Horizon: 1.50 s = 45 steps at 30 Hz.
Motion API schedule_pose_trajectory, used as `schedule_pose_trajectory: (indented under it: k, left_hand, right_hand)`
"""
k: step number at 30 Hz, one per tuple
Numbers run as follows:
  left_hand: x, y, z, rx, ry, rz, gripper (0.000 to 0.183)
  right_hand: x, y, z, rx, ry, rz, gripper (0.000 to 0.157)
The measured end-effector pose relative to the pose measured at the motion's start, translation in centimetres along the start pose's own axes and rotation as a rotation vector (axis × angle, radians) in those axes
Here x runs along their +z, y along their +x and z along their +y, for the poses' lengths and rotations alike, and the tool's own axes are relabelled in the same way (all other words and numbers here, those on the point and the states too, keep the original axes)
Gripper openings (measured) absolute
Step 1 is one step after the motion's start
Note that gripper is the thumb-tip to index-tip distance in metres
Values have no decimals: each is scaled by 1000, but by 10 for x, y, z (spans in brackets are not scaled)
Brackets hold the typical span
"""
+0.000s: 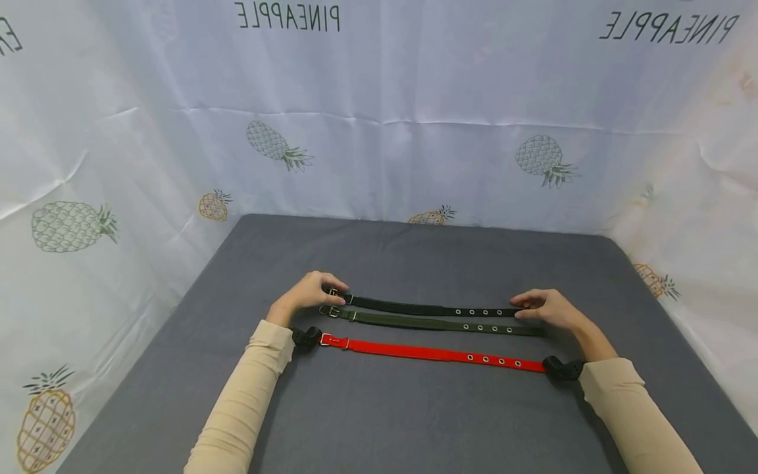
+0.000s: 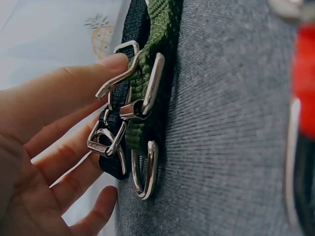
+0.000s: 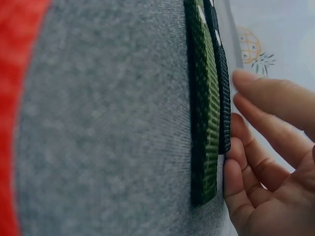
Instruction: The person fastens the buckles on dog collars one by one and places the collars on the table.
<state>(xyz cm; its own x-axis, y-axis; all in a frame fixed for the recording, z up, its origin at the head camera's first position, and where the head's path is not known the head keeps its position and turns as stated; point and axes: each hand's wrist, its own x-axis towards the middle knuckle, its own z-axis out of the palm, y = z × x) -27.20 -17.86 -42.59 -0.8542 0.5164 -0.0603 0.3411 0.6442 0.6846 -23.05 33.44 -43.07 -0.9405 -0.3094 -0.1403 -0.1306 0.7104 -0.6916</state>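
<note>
Three pet collars lie nearly parallel across the table. My left hand is at the buckle end of the black collar, its thumb and fingers pinching it from either side. In the left wrist view, the metal buckle of that collar shows beside my fingers, close to the green collar. At the other end, my right hand touches the black collar's plain tip with loosely bent fingers. The green collar runs just nearer to me, its tip reaching past the black one.
The red collar lies nearest me, its eyelet end partly hidden by the black device on my right wrist. Another such device is on my left wrist. Grey cloth covers the table; pineapple-print curtains surround it.
</note>
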Motion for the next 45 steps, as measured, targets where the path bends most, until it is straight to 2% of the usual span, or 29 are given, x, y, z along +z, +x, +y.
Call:
schedule_pose_trajectory:
  k: [5, 10, 17, 24, 33, 39, 45]
  left_hand:
    - [1, 3, -1, -11, 45, 14, 29]
    - [1, 7, 2, -7, 110, 24, 22]
    - [-2, 11, 7, -26, 166, 5, 17]
    - [-2, 15, 8, -36, 221, -20, 17]
    - [-5, 12, 7, -21, 206, -18, 17]
    - [-12, 8, 12, 1, 151, 10, 20]
    - [-20, 6, 16, -1, 108, 43, 24]
  right_hand:
    - [-1, 1, -2, -60, -44, -36, 33]
    - [0, 1, -7, -81, -85, -48, 25]
    - [1, 4, -9, -108, -184, -29, 21]
    - [0, 4, -13, -115, -190, -53, 15]
    - [-2, 5, -16, -149, -251, -75, 15]
    - [-10, 1, -22, -91, -232, -68, 20]
    - [-21, 0, -32, -70, -196, -18, 21]
